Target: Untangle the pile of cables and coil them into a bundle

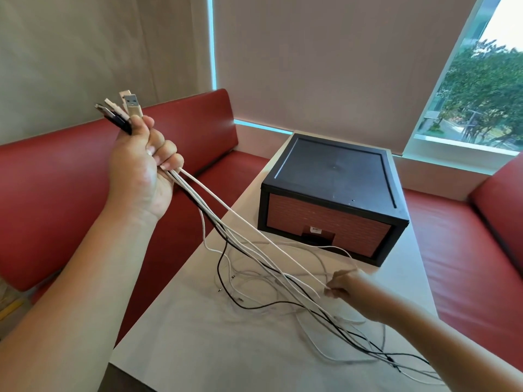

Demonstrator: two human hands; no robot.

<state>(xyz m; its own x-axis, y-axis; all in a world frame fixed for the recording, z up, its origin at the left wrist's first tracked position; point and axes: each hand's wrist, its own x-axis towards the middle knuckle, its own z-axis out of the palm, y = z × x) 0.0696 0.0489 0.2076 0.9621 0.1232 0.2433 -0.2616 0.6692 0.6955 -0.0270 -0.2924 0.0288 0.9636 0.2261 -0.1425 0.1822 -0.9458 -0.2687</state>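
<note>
My left hand point(143, 162) is raised high at the left and grips several white and black cables just below their USB plugs point(120, 111), which stick up out of my fist. From it the cables point(254, 250) run down to the right onto the white table point(198, 335), where their loose ends lie tangled. My right hand point(343, 287) is low over the table at the right, its fingers pinching some of the strands of that same bunch.
A black drawer box point(334, 190) with a brick-pattern front stands at the table's far end. Red benches point(70, 179) run along the left and right sides. A window point(481, 89) is at the upper right.
</note>
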